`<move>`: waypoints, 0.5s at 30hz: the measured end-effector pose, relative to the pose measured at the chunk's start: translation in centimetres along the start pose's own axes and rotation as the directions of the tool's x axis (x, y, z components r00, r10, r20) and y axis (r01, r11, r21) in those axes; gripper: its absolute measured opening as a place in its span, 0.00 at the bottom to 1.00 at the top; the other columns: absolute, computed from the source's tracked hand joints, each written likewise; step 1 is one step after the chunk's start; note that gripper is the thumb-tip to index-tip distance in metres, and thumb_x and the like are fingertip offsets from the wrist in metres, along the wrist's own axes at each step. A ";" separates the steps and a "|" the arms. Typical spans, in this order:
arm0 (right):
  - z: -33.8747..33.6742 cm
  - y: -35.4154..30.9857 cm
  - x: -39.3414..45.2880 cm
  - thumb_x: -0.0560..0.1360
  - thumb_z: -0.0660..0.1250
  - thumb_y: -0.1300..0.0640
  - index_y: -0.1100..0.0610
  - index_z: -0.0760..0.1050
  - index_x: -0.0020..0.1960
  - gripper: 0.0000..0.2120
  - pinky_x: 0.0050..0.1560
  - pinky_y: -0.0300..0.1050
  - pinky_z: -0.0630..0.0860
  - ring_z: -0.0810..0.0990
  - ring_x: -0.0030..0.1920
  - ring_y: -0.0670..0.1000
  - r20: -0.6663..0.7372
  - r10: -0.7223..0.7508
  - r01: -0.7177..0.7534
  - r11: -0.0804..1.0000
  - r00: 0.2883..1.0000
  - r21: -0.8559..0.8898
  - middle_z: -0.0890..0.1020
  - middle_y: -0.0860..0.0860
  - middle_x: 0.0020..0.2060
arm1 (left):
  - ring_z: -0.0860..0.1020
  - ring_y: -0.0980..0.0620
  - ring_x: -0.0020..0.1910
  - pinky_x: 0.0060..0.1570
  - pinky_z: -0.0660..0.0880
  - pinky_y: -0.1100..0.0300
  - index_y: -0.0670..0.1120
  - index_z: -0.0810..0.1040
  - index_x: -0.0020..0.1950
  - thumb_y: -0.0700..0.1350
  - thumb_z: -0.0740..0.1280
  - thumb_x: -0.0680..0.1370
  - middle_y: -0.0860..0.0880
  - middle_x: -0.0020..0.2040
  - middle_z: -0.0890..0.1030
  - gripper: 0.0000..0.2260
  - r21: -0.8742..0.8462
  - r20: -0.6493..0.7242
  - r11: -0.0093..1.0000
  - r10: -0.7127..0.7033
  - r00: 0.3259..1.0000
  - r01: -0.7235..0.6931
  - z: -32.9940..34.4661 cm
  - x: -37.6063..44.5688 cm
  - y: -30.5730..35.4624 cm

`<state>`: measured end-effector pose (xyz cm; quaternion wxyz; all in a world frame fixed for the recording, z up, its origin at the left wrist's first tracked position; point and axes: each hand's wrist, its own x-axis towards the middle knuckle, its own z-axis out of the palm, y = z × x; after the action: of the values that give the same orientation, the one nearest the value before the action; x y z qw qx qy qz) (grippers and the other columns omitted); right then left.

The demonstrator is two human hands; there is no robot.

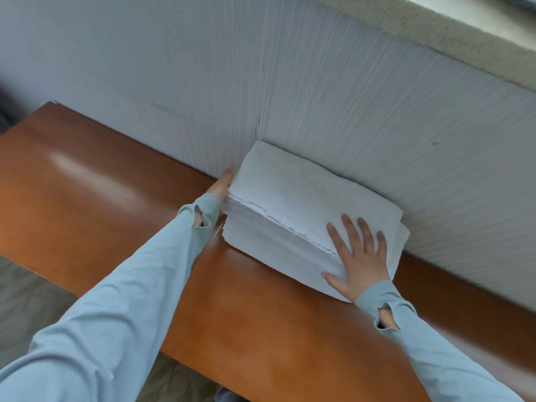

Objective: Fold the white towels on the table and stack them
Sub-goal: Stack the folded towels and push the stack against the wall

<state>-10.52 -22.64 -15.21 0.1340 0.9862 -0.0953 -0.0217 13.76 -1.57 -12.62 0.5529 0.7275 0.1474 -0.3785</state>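
A stack of folded white towels (293, 198) stands on the brown wooden table (116, 198), pushed against the ribbed white wall. My left hand (222, 184) lies flat against the stack's left side, fingers straight; the towels hide part of it. My right hand (358, 256) presses flat on the top towel at the stack's near right corner, fingers spread, thumb down the front face. Both arms wear light blue sleeves.
The ribbed white wall (348, 97) runs right behind the table. A textured ledge (464, 33) sits above it at the upper right. Grey floor (26, 300) shows beyond the table's near left edge.
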 end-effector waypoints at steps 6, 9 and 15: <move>-0.7 2.3 0.9 0.52 0.79 0.46 0.48 0.54 0.74 0.57 0.53 0.63 0.73 0.65 0.63 0.61 -0.127 -0.064 0.071 0.996 0.990 0.052 0.63 0.55 0.70 | 0.80 0.52 0.37 0.38 0.74 0.63 0.41 0.77 0.51 0.45 0.56 0.81 0.44 0.43 0.78 0.12 -0.032 -0.003 0.999 -0.013 1.000 0.013 0.0 -1.1 -3.2; -0.8 2.9 0.6 0.55 0.79 0.50 0.48 0.57 0.73 0.52 0.53 0.62 0.73 0.66 0.63 0.61 -0.174 -0.046 0.061 0.995 0.984 0.080 0.63 0.54 0.70 | 0.70 0.43 0.67 0.65 0.66 0.55 0.44 0.67 0.70 0.47 0.50 0.82 0.42 0.69 0.70 0.19 0.279 0.021 0.959 0.039 0.999 -0.043 0.9 -1.2 -3.2; 0.9 1.7 -0.4 0.50 0.81 0.47 0.42 0.38 0.75 0.67 0.62 0.70 0.63 0.57 0.72 0.63 0.051 -0.018 0.015 0.999 0.999 0.049 0.40 0.49 0.77 | 0.71 0.46 0.66 0.69 0.67 0.50 0.51 0.67 0.71 0.51 0.54 0.80 0.49 0.67 0.72 0.19 0.028 0.016 1.000 -0.011 1.000 0.010 0.1 -0.9 -4.8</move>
<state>-11.27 -24.44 -15.56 0.1075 0.9890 -0.0911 -0.0460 10.10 0.17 -15.33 0.5417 0.7315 0.1415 -0.3892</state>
